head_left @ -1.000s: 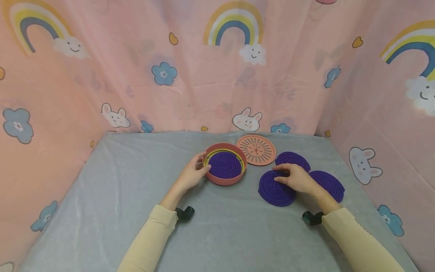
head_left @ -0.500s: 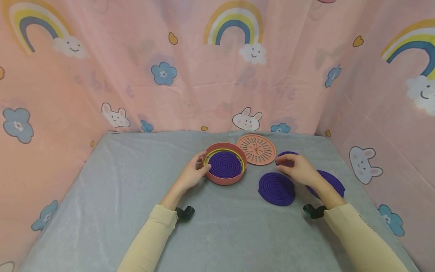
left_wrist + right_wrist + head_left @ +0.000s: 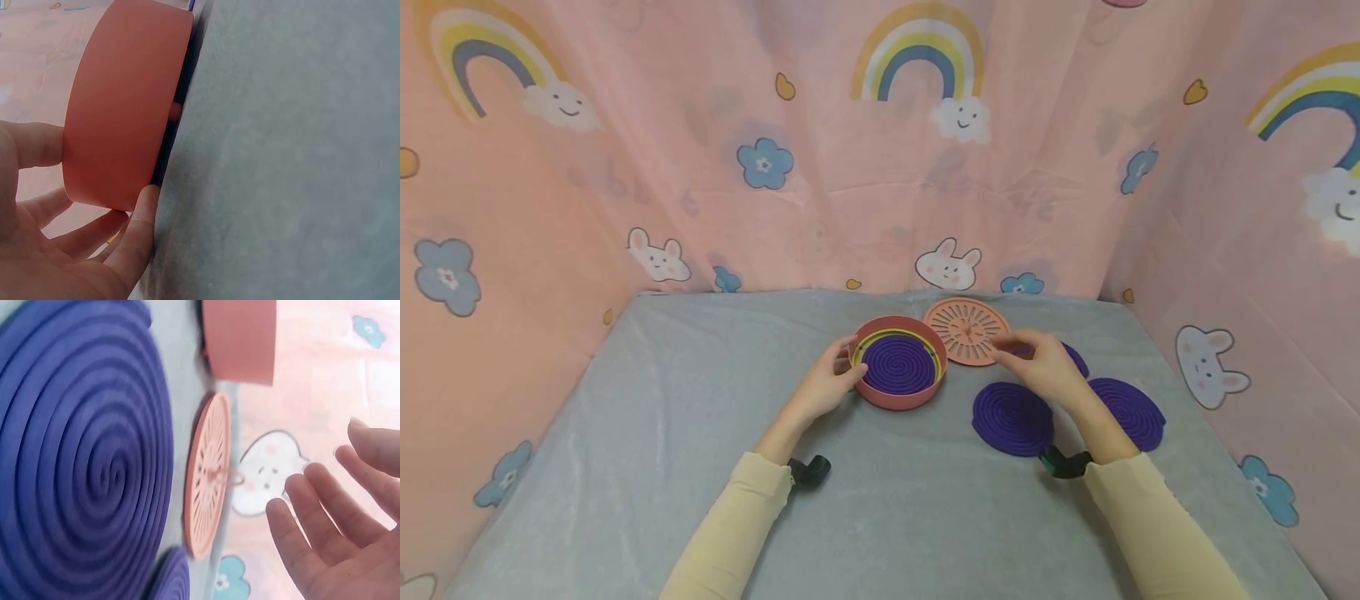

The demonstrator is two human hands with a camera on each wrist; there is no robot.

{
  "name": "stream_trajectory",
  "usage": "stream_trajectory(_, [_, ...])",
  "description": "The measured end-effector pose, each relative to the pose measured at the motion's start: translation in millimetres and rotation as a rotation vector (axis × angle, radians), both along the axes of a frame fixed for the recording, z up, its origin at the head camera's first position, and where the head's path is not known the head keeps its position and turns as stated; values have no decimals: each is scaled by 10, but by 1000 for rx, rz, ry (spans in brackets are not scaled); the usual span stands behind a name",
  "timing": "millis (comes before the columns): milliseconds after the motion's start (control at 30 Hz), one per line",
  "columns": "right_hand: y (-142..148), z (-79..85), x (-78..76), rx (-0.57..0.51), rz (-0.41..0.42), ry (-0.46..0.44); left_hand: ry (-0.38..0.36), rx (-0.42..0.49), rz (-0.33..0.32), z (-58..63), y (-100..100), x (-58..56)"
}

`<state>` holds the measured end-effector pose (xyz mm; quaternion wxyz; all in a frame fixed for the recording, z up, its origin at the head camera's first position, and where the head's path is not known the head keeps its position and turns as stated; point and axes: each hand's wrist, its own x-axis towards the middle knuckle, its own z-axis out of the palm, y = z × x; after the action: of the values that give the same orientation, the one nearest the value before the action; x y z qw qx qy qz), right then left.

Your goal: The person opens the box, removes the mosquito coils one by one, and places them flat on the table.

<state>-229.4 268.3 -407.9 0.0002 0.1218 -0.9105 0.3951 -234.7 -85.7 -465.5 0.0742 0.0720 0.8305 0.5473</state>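
Note:
In the head view my left hand (image 3: 826,380) grips the near left side of a round coral-red mosquito coil holder (image 3: 898,402), thumb on one side and fingers on the other. A purple mosquito coil (image 3: 897,365) lies inside it, within a yellow ring (image 3: 887,332). The left wrist view shows the fingers around the holder's smooth wall (image 3: 125,106). My right hand (image 3: 1047,368) hovers by the slotted peach lid (image 3: 957,333), fingers loosely bent and nothing between them. Below it lies a loose purple coil (image 3: 1011,421), its spiral (image 3: 94,469) filling the left of the right wrist view.
Two more purple coils lie at the right, one (image 3: 1129,414) beside my right forearm and one (image 3: 1077,361) partly hidden behind that hand. The lid, with a small loop handle (image 3: 232,479), lies flat behind the holder's right side. A printed pink curtain (image 3: 820,208) encloses the grey-covered table (image 3: 700,433).
My right hand has lifted off the nearest loose coil and moved left and away from me toward the lid. The left hand stays on the holder.

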Motion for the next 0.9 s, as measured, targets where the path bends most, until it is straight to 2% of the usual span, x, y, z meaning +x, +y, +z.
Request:
stream_trajectory(433, [-374, -202, -4, -81, 10, -3, 3, 12, -5, -27, 0, -2])
stream_trajectory(600, [-505, -290, -33, -150, 17, -9, 0, 10, -7, -20, 3, 7])
stream_trajectory(900, [-658, -409, -122, -292, -4, -74, 0, 5, 1, 5, 8, 20])
